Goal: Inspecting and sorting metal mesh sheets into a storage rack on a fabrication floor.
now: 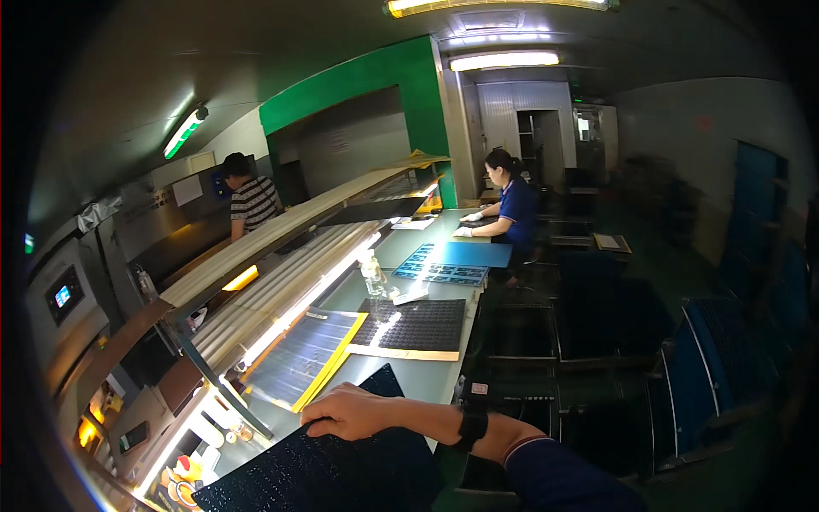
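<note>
On your far left, a lit screen (63,296) sits in a grey machine, with a phone (134,437) lying lower down. You cannot tell your left hand's state; it is out of view. A person (253,203) in a striped shirt stands farther back. A yellow-edged sheet (300,354) lies on the worktop (426,377). Nearest you, at the bottom, the black sheet (341,474) slants before the worktop, its upper edge gripped by your right hand (345,411). Past it come a clear bottle (371,273), a dark textured panel (415,324), a blue sheet (467,254) and another person (515,203) wearing white gloves.
</note>
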{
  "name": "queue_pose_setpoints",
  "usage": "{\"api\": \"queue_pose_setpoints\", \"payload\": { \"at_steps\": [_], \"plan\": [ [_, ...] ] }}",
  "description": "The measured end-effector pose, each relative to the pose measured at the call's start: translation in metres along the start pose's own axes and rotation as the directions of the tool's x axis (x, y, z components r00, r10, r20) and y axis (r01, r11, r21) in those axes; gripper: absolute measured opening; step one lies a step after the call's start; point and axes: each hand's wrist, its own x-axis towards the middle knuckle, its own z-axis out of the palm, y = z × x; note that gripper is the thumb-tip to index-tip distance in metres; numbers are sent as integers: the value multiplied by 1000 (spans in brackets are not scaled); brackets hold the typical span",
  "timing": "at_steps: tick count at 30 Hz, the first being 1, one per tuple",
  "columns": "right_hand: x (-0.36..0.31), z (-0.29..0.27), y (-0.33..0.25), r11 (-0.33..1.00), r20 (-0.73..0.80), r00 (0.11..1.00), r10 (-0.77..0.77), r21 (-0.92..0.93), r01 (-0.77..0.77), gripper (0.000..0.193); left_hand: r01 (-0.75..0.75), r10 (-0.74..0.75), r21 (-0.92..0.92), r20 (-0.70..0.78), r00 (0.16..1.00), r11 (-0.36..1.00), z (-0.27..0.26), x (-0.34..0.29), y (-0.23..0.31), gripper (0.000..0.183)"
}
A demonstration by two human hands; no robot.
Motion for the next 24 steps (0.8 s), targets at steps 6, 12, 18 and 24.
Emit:
{"api": "queue_pose_setpoints", "payload": {
  "at_steps": [6, 12, 18, 24],
  "plan": [
    [65, 12, 2, 994, 84, 991, -105, 3, 105, 21, -24, 66, -367, 102, 993, 930, 5, -17, -33, 22],
    [110, 74, 50, 966, -49, 979, -196, -180, 185, 49, 80, -156, -337, -203, 967, 938, 61, -16, -9, 18],
    [-6, 167, 136, 993, 132, 988, 79, 75, -90, 45, 288, -307, -107, -372, 876, 952, 45, -4, -90, 28],
    [-154, 260, 169, 939, 280, 908, 312, 53, -339, 67, 250, -159, 219, -362, 919, 943, 27, 2, -107, 32]
  ]
}}
